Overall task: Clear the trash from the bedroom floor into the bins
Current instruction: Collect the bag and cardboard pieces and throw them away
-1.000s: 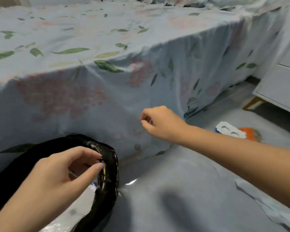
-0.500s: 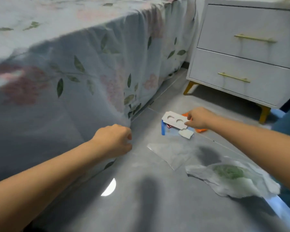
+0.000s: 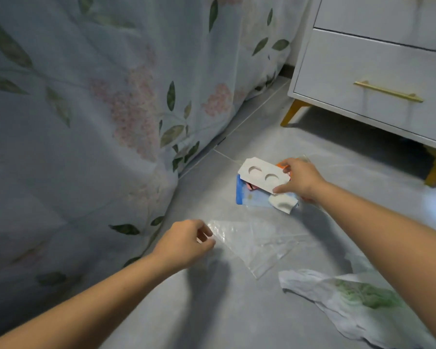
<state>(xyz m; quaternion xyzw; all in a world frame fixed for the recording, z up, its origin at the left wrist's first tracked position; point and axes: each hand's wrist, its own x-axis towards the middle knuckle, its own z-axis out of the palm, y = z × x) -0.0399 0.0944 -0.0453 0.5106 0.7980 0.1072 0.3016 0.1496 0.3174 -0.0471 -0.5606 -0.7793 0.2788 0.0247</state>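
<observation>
A small heap of trash lies on the grey floor: a white card with two round cut-outs (image 3: 262, 175), a blue packet (image 3: 252, 199) under it, a torn white scrap (image 3: 282, 203) and an orange piece (image 3: 282, 164) behind. My right hand (image 3: 300, 180) grips the white card at its right end, thumb on its near edge. A clear plastic bag (image 3: 258, 244) lies flat nearer me. My left hand (image 3: 186, 241) pinches that bag's left corner. A crumpled white plastic bag with green print (image 3: 358, 295) lies at the lower right. No bin is in view.
The bed's floral sheet (image 3: 98, 122) hangs to the floor along the left. A white nightstand (image 3: 378, 71) with gold handles and yellow legs stands at the upper right. Grey tile floor (image 3: 237, 311) lies bare between my arms.
The view swung right from the black bin bag to the floor trash. My right hand closed on the white card. My left hand moved from the sheet to the clear bag's corner.
</observation>
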